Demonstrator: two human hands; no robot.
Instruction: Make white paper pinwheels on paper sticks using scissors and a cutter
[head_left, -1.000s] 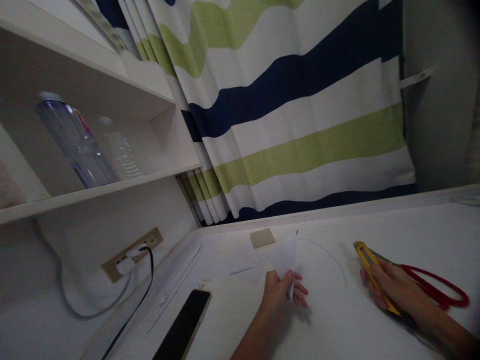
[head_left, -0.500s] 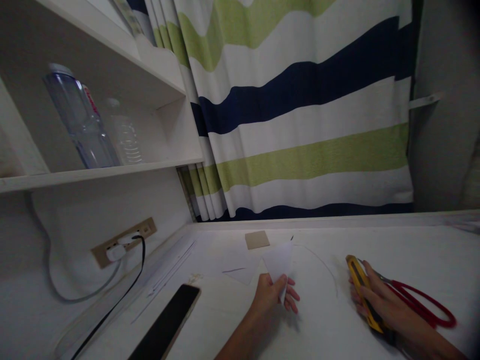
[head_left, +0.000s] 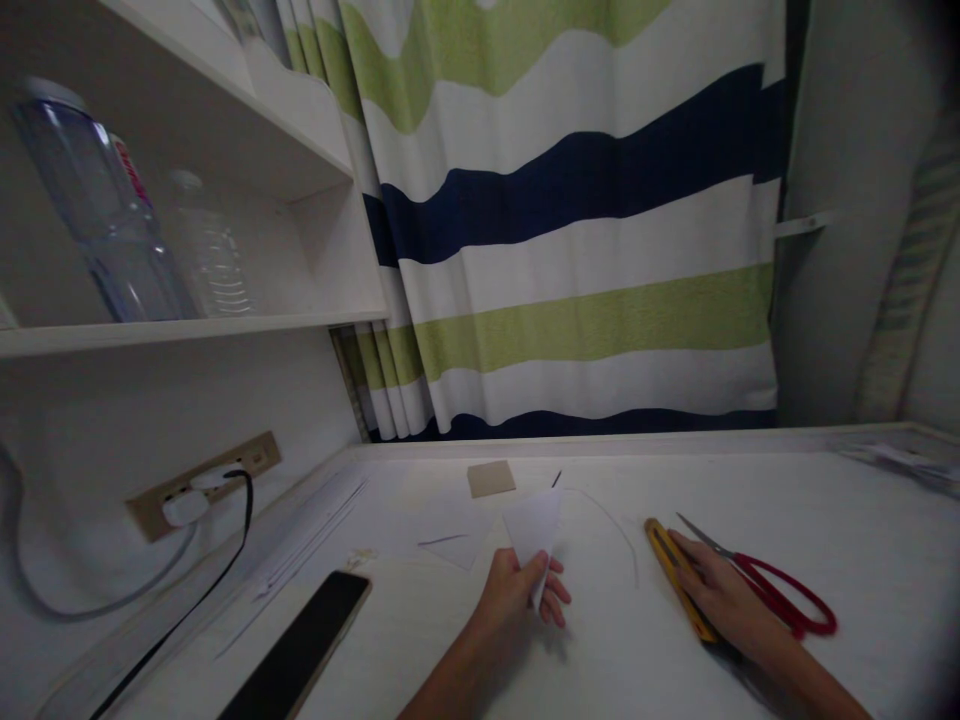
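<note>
My left hand (head_left: 517,590) pinches a folded piece of white paper (head_left: 534,520) between thumb and fingers, its pointed end upward, just over the white desk. On the right, my right hand (head_left: 716,595) is closed on a yellow and black utility knife (head_left: 679,580), low at the desk surface; its fingertips are hidden. Right beside that hand lies a pair of scissors (head_left: 787,595) with red handles. Behind the folded paper are a small beige square (head_left: 491,479) and a flat paper piece (head_left: 454,550) with a thin dark strip on it.
A black phone (head_left: 300,650) lies at the front left. Cables run from a wall socket (head_left: 202,487) down the left side. Clear plastic bottles (head_left: 105,210) stand on the shelf (head_left: 300,325) above. A striped curtain (head_left: 585,270) hangs behind the desk (head_left: 600,660).
The view has turned a little to the right. The utility knife has come lower, closer to the desk, with my right hand, and more of the scissors shows. My left hand keeps the paper.
</note>
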